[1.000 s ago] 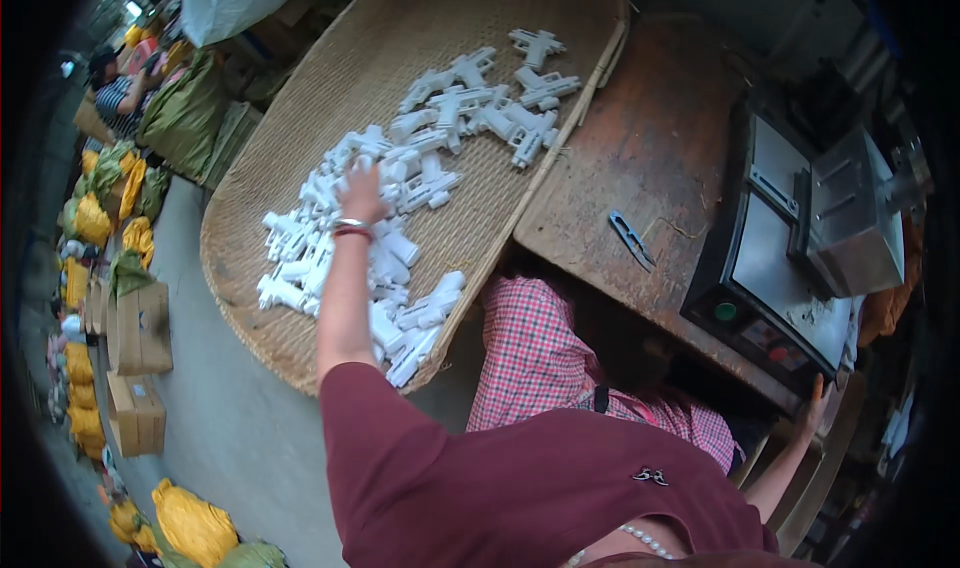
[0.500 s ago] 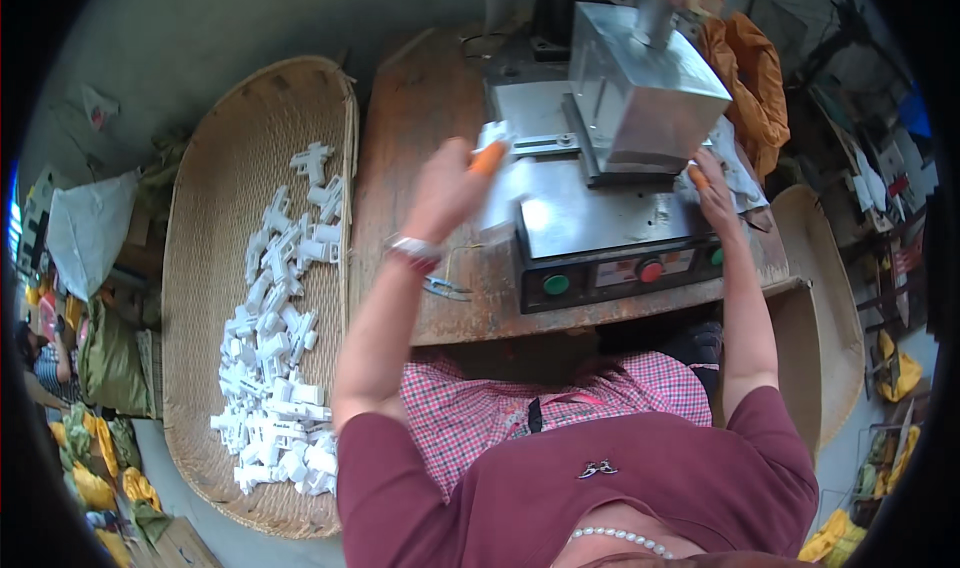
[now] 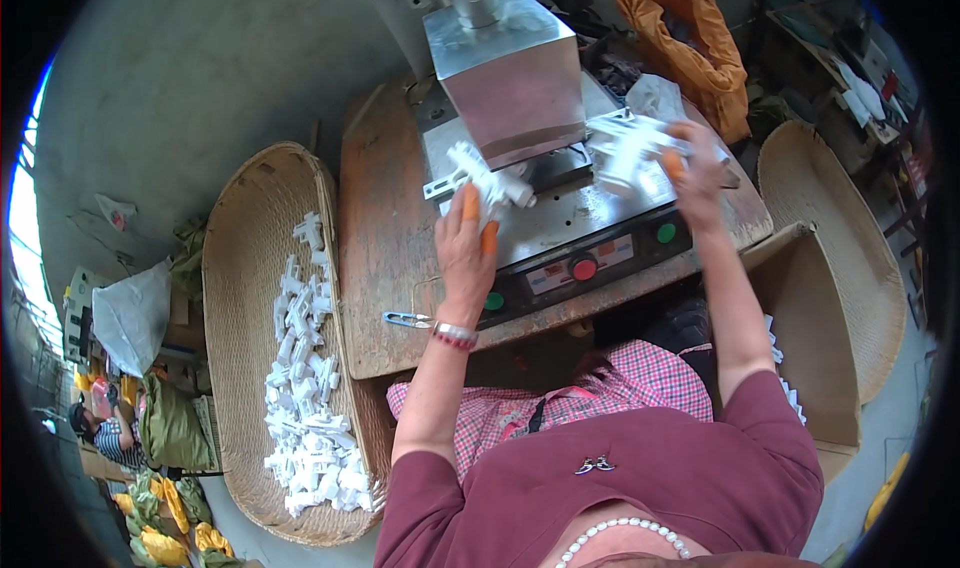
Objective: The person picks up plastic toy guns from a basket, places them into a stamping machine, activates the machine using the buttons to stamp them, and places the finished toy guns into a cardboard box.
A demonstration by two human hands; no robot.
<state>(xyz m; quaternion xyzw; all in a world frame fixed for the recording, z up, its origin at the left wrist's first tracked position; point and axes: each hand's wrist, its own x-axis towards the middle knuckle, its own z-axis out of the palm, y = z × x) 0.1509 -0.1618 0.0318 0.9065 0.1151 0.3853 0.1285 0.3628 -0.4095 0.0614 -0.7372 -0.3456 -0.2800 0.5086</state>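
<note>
My left hand (image 3: 466, 246), with orange covers on its fingers, grips a white plastic toy gun (image 3: 492, 180) at the left front of the press's metal block (image 3: 510, 93). My right hand (image 3: 697, 180) also has an orange finger cover. Blurred by motion, it holds white plastic (image 3: 628, 150) that looks like another toy gun, above the right end of the press's steel plate (image 3: 560, 213). Across the press's front panel are a red button (image 3: 583, 267) and two green buttons (image 3: 666, 233).
Many white toy guns (image 3: 305, 398) lie in a long woven basket (image 3: 235, 268) to the left. Blue-handled snips (image 3: 408, 320) rest on the wooden table (image 3: 385, 228). At the right are a cardboard box (image 3: 815, 318), another basket (image 3: 850, 238) and an orange sack (image 3: 720, 58).
The view has shifted. My left hand has brought its toy gun from beside the press to its front. My right hand has come from the plate's right edge with white plastic in it.
</note>
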